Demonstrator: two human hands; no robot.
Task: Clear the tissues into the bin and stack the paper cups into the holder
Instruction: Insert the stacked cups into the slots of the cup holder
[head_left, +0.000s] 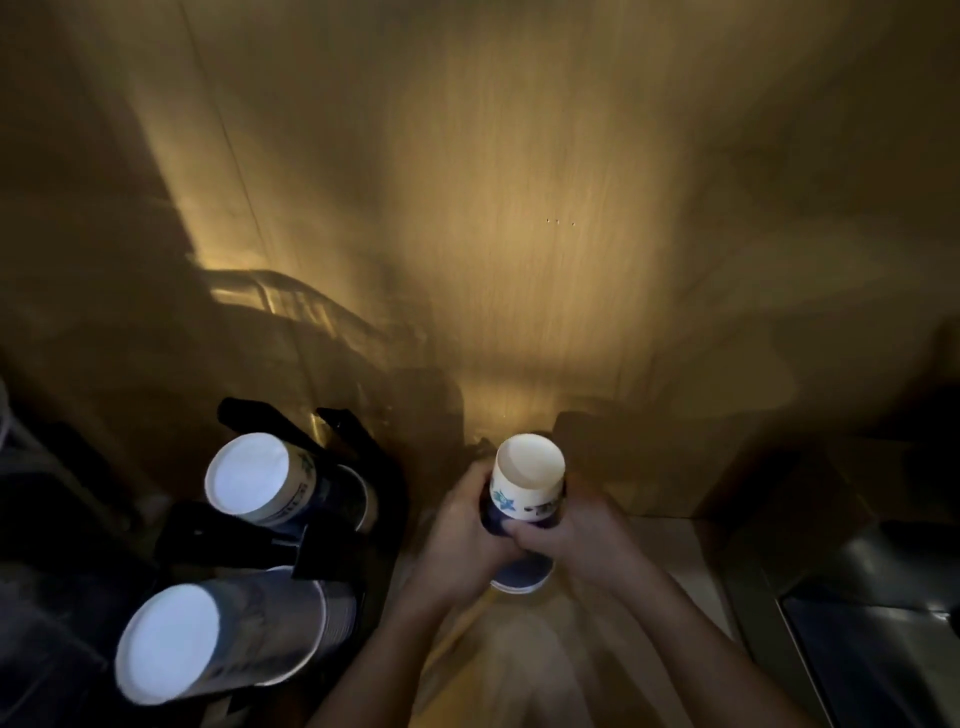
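Dim, warm light down the middle of the frame, on a tan wood-grain wall panel (519, 208).

Lower centre: a short stack of white-and-navy paper cups (524, 512), bottoms up, pale round base of the topmost cup facing the camera, blue star print and dark lettering on its side. Rim of the lowest cup showing below the fingers.

Left hand (462, 530) wrapped around the stack's left side, fingers curled and clamped on the cup wall. Right hand (576, 535) on the right side, fingers (524, 532) curled across the front of the navy band, gripping as well. Both bare forearms running in from the bottom edge.

Lower left: a black cup holder rack (249, 545) with dark uprights. In its upper slot, an upside-down stack of white paper cups (260, 480), white base tilted toward the camera. Below that, at the bottom left corner, a second, larger-looking stack of pale paper cups (208, 644), blurred, also base outward, leaning to the left.

Held cups well to the right of the rack, not touching it.

Lower right corner: a dark metallic sink-like basin (872, 623), edge only. Under the hands, a light beige countertop (670, 545), partly in shadow.
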